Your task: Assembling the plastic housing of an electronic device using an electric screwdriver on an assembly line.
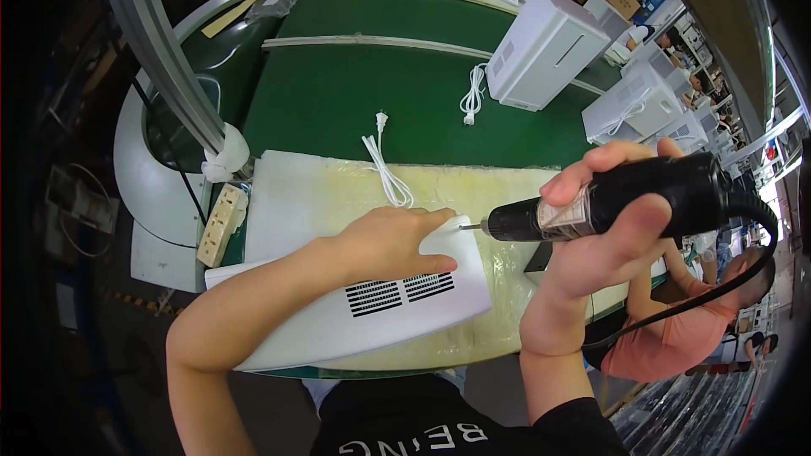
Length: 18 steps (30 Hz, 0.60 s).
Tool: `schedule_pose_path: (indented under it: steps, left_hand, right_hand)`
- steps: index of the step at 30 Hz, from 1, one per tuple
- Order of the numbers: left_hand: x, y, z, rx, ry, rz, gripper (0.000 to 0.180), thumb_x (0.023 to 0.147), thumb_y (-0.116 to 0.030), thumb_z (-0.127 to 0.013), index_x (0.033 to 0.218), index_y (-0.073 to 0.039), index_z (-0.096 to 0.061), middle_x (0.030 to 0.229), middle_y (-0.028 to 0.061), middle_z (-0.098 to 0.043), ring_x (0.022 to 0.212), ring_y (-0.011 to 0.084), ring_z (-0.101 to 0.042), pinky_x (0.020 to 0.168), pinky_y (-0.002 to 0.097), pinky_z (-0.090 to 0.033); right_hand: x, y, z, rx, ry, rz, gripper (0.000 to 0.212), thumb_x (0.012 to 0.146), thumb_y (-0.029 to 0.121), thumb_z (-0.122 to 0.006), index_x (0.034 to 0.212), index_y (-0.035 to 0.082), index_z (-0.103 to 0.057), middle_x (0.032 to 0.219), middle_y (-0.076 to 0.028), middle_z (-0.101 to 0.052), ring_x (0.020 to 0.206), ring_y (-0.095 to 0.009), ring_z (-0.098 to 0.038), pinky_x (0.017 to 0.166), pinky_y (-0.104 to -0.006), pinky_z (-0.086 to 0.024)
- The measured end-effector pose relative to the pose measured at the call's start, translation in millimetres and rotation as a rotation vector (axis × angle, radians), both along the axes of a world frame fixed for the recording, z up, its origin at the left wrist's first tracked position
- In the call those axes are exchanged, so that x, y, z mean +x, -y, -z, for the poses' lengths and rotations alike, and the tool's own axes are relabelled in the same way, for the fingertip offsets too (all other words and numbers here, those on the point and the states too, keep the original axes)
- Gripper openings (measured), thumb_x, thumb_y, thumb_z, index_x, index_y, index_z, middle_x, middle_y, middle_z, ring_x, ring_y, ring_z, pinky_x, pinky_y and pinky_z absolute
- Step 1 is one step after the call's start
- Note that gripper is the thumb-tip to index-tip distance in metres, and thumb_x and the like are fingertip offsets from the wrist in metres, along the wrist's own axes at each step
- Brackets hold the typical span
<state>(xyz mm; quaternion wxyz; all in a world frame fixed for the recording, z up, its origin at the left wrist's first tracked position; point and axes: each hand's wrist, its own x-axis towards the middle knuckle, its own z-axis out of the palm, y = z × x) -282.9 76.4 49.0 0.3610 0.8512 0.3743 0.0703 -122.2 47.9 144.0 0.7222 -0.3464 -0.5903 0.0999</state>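
Observation:
A white appliance housing (405, 331) with two slotted vents lies across the padded work surface before me. My left hand (393, 241) rests on top of it, thumb and forefinger spread apart near its right end. My right hand (604, 241) is wrapped round a black electric screwdriver (655, 194), held level. Its thin bit points left and meets the housing's right end, close to my left fingertips; whether a screw sits there is too small to tell. A thick black cable (735, 287) loops down from the tool's rear.
A coiled white power cord (389, 177) lies beyond the housing, another cord (471, 97) farther back. A tall white appliance (545, 51) stands on the green belt (338, 89). At left are a power strip (221, 224) and a metal post (169, 59). A co-worker (676, 338) sits at right.

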Motion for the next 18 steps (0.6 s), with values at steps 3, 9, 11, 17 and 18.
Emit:
schedule_pose_path:
  steps: [3, 9, 11, 17, 18]
  left_hand:
    - [0.2, -0.1, -2.8, 0.002, 0.002, 0.007, 0.069, 0.083, -0.046, -0.062, 0.134, -0.003, -0.044, 0.107, 0.0223, -0.062, 0.102, 0.036, -0.059, 0.09, 0.0417, -0.046]
    - [2.4, 0.0, -4.0, 0.029, -0.015, 0.01, 0.068, 0.083, -0.045, -0.061, 0.132, -0.002, -0.045, 0.104, 0.0224, -0.063, 0.1, 0.036, -0.06, 0.089, 0.042, -0.047]
    - [2.6, 1.1, -4.8, 0.037, -0.025, 0.012, 0.068, 0.083, -0.045, -0.062, 0.132, -0.002, -0.045, 0.103, 0.0224, -0.063, 0.1, 0.0359, -0.061, 0.089, 0.042, -0.047]
    - [7.0, 3.1, -12.9, 0.039, -0.026, 0.017, 0.069, 0.081, -0.046, -0.062, 0.132, -0.002, -0.045, 0.105, 0.0221, -0.063, 0.099, 0.0361, -0.061, 0.088, 0.0418, -0.047]
    - [8.2, 4.5, -18.6, -0.012, -0.073, 0.014, 0.068, 0.082, -0.044, -0.062, 0.133, -0.003, -0.045, 0.109, 0.0226, -0.062, 0.101, 0.0365, -0.06, 0.089, 0.0416, -0.047]
  right_hand:
    - [-5.8, -0.1, 2.8, 0.014, 0.015, 0.009, 0.07, 0.094, 0.053, -0.043, 0.126, -0.007, -0.026, 0.088, -0.016, -0.056, 0.053, -0.016, -0.054, 0.049, -0.0267, -0.048]
    - [-2.0, -8.9, 7.8, 0.006, 0.021, -0.094, 0.07, 0.093, 0.049, -0.049, 0.126, -0.008, -0.028, 0.084, -0.015, -0.058, 0.053, -0.016, -0.055, 0.049, -0.0256, -0.047]
    - [-2.3, -13.1, 8.9, 0.018, 0.032, -0.141, 0.068, 0.092, 0.046, -0.052, 0.125, -0.009, -0.03, 0.083, -0.016, -0.06, 0.052, -0.017, -0.057, 0.049, -0.0251, -0.047]
    - [2.9, -17.4, 8.1, 0.043, -0.032, -0.236, 0.059, 0.09, 0.038, -0.059, 0.122, -0.006, -0.036, 0.082, -0.017, -0.062, 0.051, -0.017, -0.057, 0.047, -0.0258, -0.047]
    - [6.2, -16.8, 6.8, 0.044, -0.021, -0.237, 0.057, 0.09, 0.038, -0.058, 0.121, -0.005, -0.037, 0.082, -0.018, -0.063, 0.051, -0.017, -0.057, 0.047, -0.0259, -0.047]
